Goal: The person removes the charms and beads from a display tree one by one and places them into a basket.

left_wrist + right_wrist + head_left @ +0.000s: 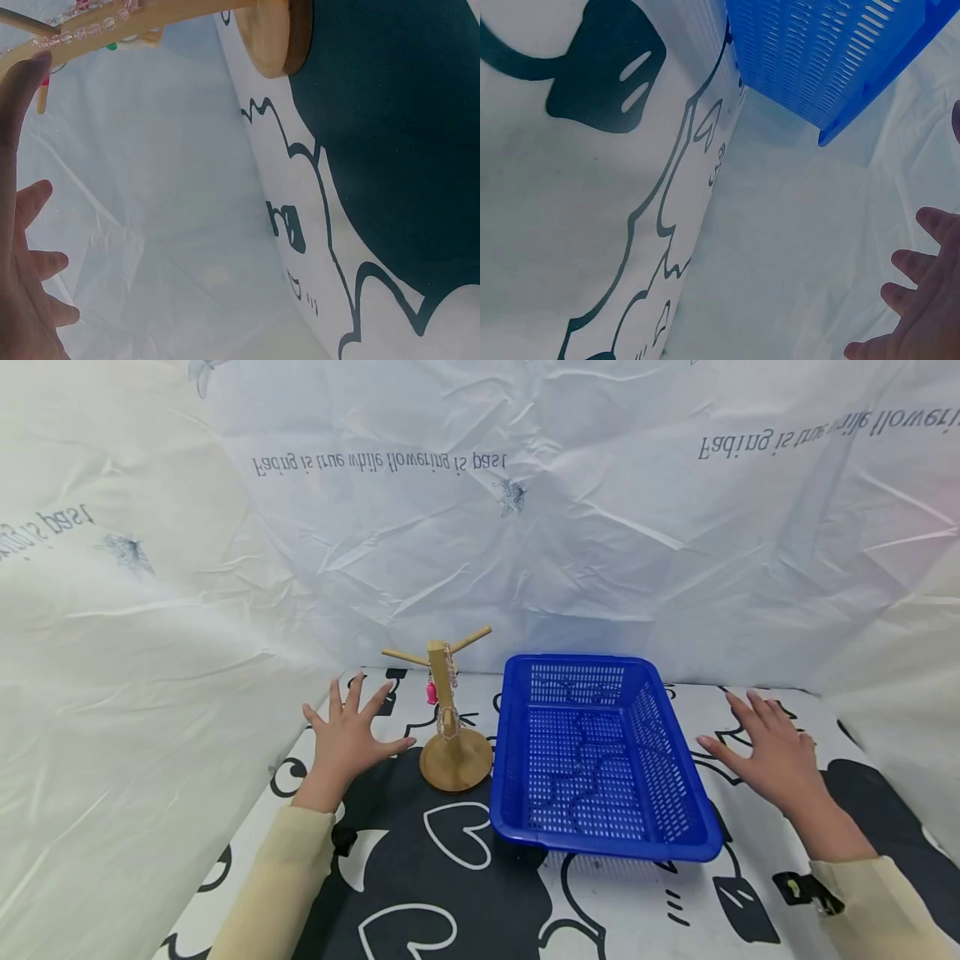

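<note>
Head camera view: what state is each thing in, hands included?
Left hand: fingers spread, holding nothing.
Right hand: fingers extended, holding nothing.
Round-based light-wood stand with pegs: upright.
Pale-pink beaded strands: hung on the stand.
Small bright-pink pendant: hanging on the stand.
Blue rectangular plastic basket: upright, its top uncovered.
Black-and-white patterned cloth: spread out underneath.
White printed sheet: hanging, wrinkled.

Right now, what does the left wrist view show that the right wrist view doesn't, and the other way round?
Only the left wrist view shows the wooden stand, with a beaded strand on it, and the person's left grip; its thumb tip overlaps the strand in the picture, though contact can't be confirmed.

Only the right wrist view shows part of the blue basket and the right grip, fingers spread, apart from the basket.

Both share the black-and-white printed cloth and the pale sheet beyond it.
</note>
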`<state>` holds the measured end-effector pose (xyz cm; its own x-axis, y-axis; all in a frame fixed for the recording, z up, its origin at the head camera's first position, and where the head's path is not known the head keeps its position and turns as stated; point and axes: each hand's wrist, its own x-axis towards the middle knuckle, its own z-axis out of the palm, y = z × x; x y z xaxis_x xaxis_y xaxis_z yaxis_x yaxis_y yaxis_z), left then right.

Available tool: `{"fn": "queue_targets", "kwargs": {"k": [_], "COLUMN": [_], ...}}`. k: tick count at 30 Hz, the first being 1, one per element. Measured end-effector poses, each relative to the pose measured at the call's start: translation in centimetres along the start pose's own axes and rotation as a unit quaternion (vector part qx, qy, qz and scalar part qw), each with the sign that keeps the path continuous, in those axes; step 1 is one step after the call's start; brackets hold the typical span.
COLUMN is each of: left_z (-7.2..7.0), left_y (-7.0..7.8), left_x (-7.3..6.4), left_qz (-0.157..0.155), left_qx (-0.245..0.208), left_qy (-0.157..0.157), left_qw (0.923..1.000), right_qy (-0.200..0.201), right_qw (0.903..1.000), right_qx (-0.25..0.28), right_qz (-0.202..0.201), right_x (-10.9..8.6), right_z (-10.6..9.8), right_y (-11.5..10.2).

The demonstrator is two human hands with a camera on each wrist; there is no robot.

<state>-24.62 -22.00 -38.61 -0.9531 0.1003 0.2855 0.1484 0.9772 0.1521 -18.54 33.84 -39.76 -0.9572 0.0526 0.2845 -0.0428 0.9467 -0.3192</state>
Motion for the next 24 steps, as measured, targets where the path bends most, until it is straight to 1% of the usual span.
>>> {"fn": "queue_targets", "kwargs": {"k": [9,16,20,24], "left_z": [0.5,0.7,0.7,0.4], "left_y": [0.1,0.0,0.1,0.2], "left_x": [-0.4,-1.2,-1.6,-2.0], "left_qz": [-0.008,-0.017,-0.017,-0.015], "left_qx": [-0.001,-0.014,-0.019,-0.027], "left_qy": [0.004,0.005,0.011,0.014], "left_qw": [1.0,0.9998,0.9996,0.9994], "right_qy": [0.03,0.057,0.06,0.053], "right_qw": [0.9995,0.9974,0.997,0.9973], "right_qx": [0.009,0.041,0.047,0.044], "right_qz": [0.008,0.012,0.017,0.026], "right_x": [-1.2,-2.0,-2.5,-2.8], "right_z": [0.7,1.1,0.9,0.8], "right_y": [0.5,0.4,0.1,-0.2]}}
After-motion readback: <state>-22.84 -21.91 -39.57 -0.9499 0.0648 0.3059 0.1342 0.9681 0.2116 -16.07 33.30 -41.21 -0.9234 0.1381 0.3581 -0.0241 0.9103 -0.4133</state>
